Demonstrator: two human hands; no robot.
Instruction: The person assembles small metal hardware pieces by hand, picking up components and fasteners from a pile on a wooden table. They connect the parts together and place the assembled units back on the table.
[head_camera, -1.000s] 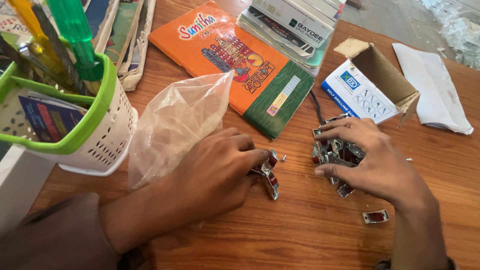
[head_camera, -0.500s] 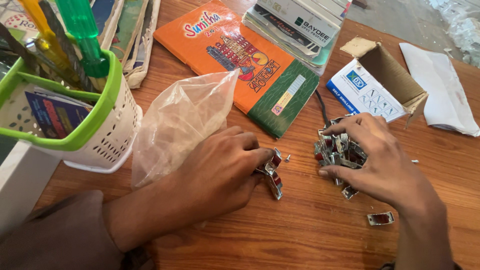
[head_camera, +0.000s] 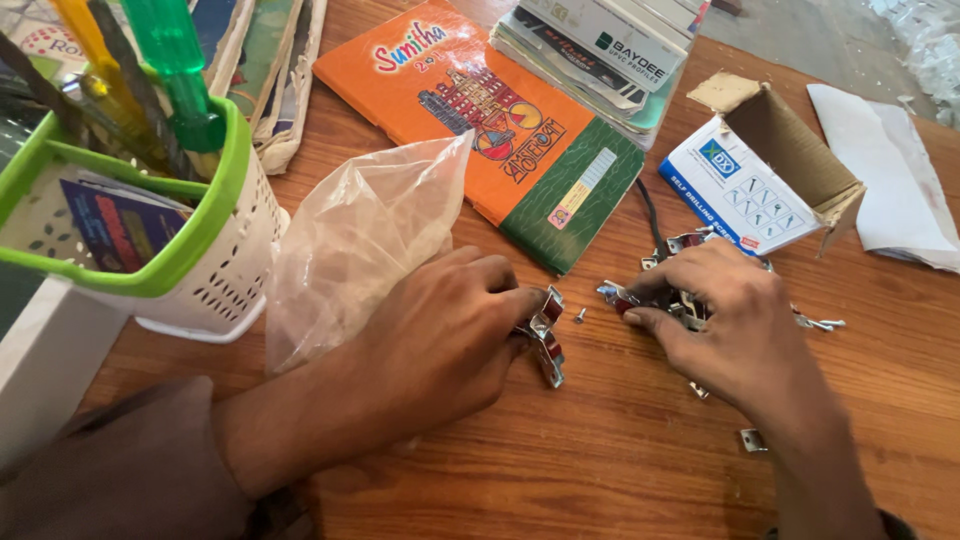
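While bare wooden table (head_camera: 620, 450) lies open at 6 o'clock, left hand (head_camera: 440, 335) fingers pinch shiny metal clips (head_camera: 545, 335). Right hand (head_camera: 730, 320) fingers curl over clip pile (head_camera: 665, 295); cardboard box (head_camera: 775, 175) crowds 1 o'clock.

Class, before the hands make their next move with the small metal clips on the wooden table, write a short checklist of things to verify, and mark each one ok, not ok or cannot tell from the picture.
1. Left hand grips small silver and red metal clips: ok.
2. Right hand covers the pile of metal clips: ok.
3. Clear crumpled plastic bag is open and ready: cannot tell, its mouth is hidden.
4. All clips gathered: not ok, a stray clip lies apart by the right wrist.
5. Tiny loose screw lies in plain sight between the hands: ok.
6. Open cardboard box is empty: cannot tell.
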